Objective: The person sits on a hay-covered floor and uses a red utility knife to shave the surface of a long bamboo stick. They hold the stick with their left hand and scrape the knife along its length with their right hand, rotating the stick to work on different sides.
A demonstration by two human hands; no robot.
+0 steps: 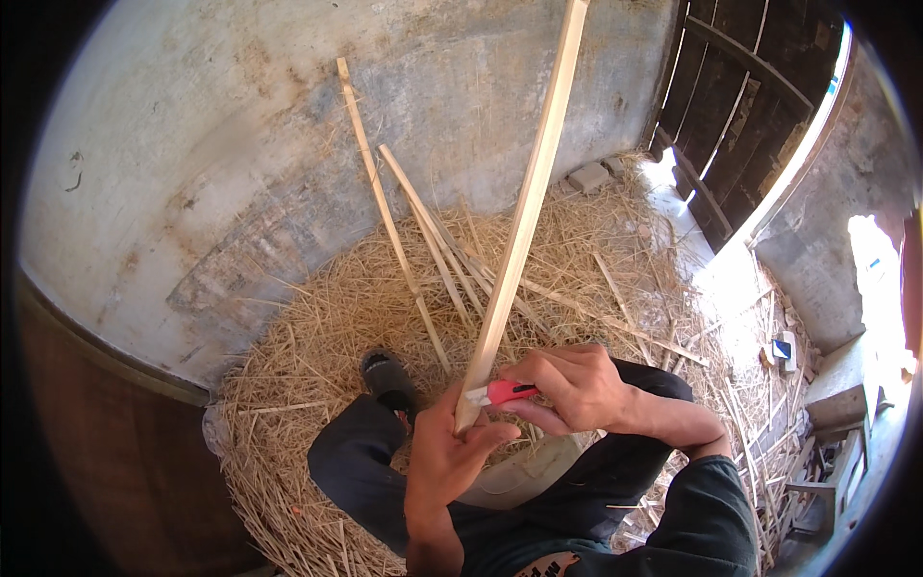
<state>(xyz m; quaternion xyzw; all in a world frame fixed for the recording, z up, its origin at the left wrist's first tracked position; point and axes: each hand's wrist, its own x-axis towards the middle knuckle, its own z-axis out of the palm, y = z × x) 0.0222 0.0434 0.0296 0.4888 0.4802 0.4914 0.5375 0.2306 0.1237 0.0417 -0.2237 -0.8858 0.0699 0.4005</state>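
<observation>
A long, pale strip of wood or bamboo (527,216) slants up and away from me. My left hand (448,450) is closed around its lower end. In my right hand (580,387) is a red utility knife (511,392) with a black slider, the fingers wrapped round its handle. The blade lies against the strip just above my left hand; how deep it bites cannot be seen. Both hands are over my lap, between my dark-trousered knees.
Straw and shavings (317,356) cover the floor. Several more strips (389,226) lean against or lie near the grey wall (423,106). A dark plank door (740,106) stands at the far right, bricks (588,177) beside it. A wooden stool (829,471) is at right, a phone-like object (782,350) beyond.
</observation>
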